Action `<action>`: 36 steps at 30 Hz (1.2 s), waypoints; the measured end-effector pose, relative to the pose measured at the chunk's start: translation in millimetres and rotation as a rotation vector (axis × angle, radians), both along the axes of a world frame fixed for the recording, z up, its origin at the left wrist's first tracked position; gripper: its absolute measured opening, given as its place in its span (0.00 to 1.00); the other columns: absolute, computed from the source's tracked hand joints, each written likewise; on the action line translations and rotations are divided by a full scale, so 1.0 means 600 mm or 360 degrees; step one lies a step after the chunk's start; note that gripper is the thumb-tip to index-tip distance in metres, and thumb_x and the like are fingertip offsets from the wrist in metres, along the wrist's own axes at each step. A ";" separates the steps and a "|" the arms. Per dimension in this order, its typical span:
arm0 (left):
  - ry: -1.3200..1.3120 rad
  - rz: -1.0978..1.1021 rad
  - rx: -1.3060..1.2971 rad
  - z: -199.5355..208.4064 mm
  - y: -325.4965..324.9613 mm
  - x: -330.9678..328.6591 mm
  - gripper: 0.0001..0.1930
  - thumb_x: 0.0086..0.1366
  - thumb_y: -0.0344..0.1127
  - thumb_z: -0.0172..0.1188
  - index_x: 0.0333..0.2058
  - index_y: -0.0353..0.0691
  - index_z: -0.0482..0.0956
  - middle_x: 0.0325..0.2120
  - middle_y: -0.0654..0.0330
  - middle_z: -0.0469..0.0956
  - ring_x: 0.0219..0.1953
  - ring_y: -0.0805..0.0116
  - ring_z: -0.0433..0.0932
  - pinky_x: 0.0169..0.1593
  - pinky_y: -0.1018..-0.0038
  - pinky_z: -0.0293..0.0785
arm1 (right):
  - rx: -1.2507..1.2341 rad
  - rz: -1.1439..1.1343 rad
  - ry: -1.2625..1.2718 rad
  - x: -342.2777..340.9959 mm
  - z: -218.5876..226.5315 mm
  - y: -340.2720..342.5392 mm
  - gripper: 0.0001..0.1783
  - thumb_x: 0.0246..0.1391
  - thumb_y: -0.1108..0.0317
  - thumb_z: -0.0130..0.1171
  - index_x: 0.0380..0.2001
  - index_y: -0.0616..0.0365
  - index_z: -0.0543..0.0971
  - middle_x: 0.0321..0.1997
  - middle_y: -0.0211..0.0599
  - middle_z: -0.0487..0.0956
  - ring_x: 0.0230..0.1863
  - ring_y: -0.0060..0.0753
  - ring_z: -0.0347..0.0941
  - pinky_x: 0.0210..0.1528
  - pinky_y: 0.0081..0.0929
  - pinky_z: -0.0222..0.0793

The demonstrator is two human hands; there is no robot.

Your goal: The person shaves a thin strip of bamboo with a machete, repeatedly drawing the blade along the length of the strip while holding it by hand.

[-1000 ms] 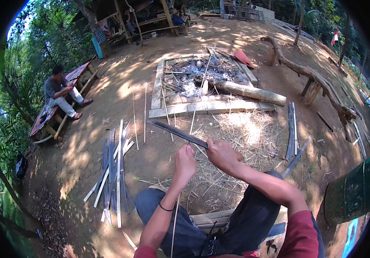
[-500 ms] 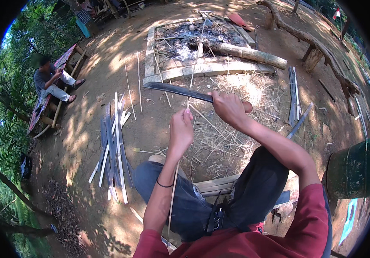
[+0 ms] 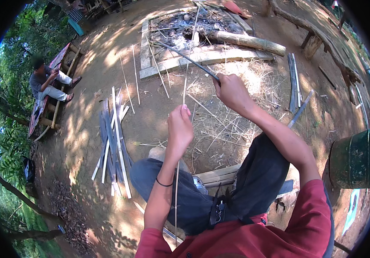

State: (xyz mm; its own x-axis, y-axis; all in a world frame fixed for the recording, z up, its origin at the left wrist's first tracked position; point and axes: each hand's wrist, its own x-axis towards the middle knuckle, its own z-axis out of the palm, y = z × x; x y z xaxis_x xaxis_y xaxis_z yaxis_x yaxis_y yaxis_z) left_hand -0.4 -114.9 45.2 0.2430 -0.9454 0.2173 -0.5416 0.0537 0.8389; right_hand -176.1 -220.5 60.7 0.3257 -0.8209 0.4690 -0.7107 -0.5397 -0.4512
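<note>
A long, thin strip of bamboo (image 3: 185, 88) runs through my closed left hand (image 3: 179, 129). Its far end reaches up toward the fire pit, and its lower part passes back beneath my forearm and over my leg. The grip of a machete is wrapped in my right hand (image 3: 234, 95), a little farther off and to the right. Its dark blade (image 3: 193, 61) points up and left, seen almost edge-on, and crosses the strip's line beyond my left hand. Whether blade and strip touch, I cannot tell. My right hand hides the machete's handle.
Split bamboo strips (image 3: 115, 144) lie piled at left, with more strips (image 3: 294, 81) at right. Pale shavings (image 3: 236, 109) cover the ground ahead. Beyond is a fire pit with a stone border (image 3: 210, 59) and a log (image 3: 253, 43). A person (image 3: 47, 82) sits far left; a green drum (image 3: 352, 159) stands right.
The machete has turned from showing its broad side to nearly edge-on, its tip swinging farther away from me. My left hand still grips the bamboo strip. The view has shifted slightly.
</note>
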 end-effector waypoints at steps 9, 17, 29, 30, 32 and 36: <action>0.0563 -0.0069 0.0136 0.000 0.005 -0.006 0.16 0.73 0.40 0.44 0.27 0.39 0.68 0.12 0.73 0.55 0.11 0.84 0.52 0.15 0.79 0.47 | 0.0614 0.0365 -0.0419 0.036 0.017 0.063 0.18 0.58 0.64 0.58 0.20 0.69 0.77 0.09 0.41 0.70 0.10 0.31 0.64 0.17 0.32 0.59; 0.1511 -0.0713 0.0698 0.060 0.029 0.001 0.16 0.75 0.43 0.39 0.34 0.38 0.68 0.12 0.75 0.47 0.11 0.85 0.45 0.15 0.82 0.42 | 0.1680 0.0524 -0.1324 0.017 0.060 0.068 0.12 0.56 0.61 0.63 0.34 0.57 0.74 0.14 0.17 0.62 0.12 0.11 0.55 0.14 0.17 0.50; 0.1892 -0.0909 0.0779 0.078 0.024 0.001 0.17 0.75 0.43 0.39 0.37 0.35 0.69 0.10 0.73 0.49 0.10 0.84 0.47 0.14 0.83 0.44 | 0.1726 0.0623 -0.1228 0.003 0.065 0.071 0.12 0.55 0.60 0.65 0.31 0.55 0.75 0.14 0.17 0.65 0.13 0.10 0.57 0.15 0.16 0.53; 0.1870 -0.0918 0.0738 0.073 0.024 0.003 0.17 0.75 0.43 0.39 0.38 0.35 0.69 0.10 0.73 0.49 0.10 0.84 0.47 0.14 0.83 0.43 | 0.1729 0.0634 -0.1219 0.005 0.068 0.074 0.12 0.55 0.60 0.65 0.31 0.55 0.75 0.14 0.17 0.65 0.13 0.10 0.57 0.15 0.16 0.53; 0.1819 -0.0916 0.0693 0.071 0.025 0.006 0.17 0.75 0.44 0.39 0.39 0.35 0.69 0.10 0.74 0.48 0.10 0.84 0.47 0.14 0.83 0.43 | 0.1747 0.0655 -0.1226 0.007 0.069 0.077 0.11 0.55 0.61 0.65 0.31 0.55 0.75 0.14 0.17 0.65 0.13 0.10 0.57 0.15 0.16 0.52; 0.1806 -0.0900 0.0706 0.071 0.025 -0.003 0.17 0.74 0.45 0.41 0.39 0.35 0.69 0.10 0.74 0.48 0.10 0.85 0.47 0.14 0.83 0.42 | 0.1807 0.0686 -0.1274 -0.001 0.067 0.074 0.11 0.56 0.61 0.64 0.32 0.56 0.75 0.14 0.17 0.65 0.13 0.10 0.57 0.15 0.15 0.52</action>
